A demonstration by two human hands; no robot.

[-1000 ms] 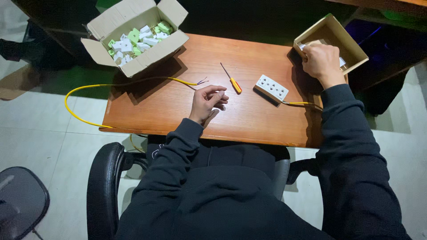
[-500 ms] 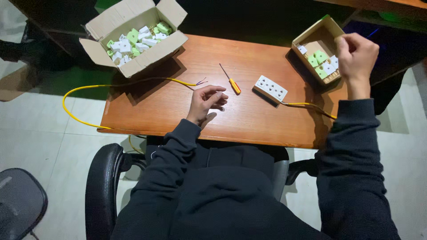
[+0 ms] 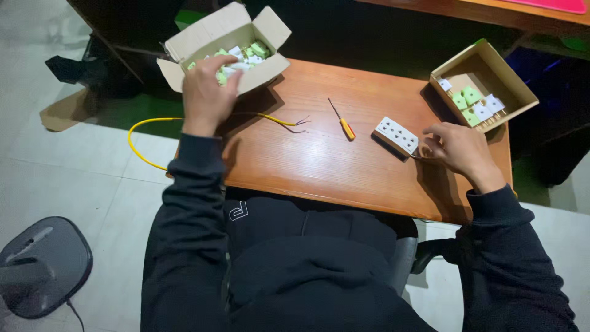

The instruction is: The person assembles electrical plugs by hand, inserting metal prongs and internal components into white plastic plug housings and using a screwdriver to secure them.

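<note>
My left hand (image 3: 208,92) reaches over the front wall of an open cardboard box (image 3: 184,46) at the table's far left. Its fingers curl down among the green and white plugs (image 3: 243,55) inside, and whether they hold one is hidden. My right hand (image 3: 458,150) rests on the wooden table (image 3: 319,166) at the right end of a white power strip (image 3: 396,135). Its fingertips are pinched where the strip's cable comes out. An orange-handled screwdriver (image 3: 343,121) lies between my hands.
A yellow cable (image 3: 144,132) loops off the table's left edge, its stripped ends (image 3: 301,123) near the screwdriver. A second cardboard box (image 3: 510,80) with several plugs stands at the far right corner. A chair base (image 3: 43,264) sits on the floor at left.
My left hand has gone from the table's middle up to the left box. My right hand has come down from the right box to the power strip's end.
</note>
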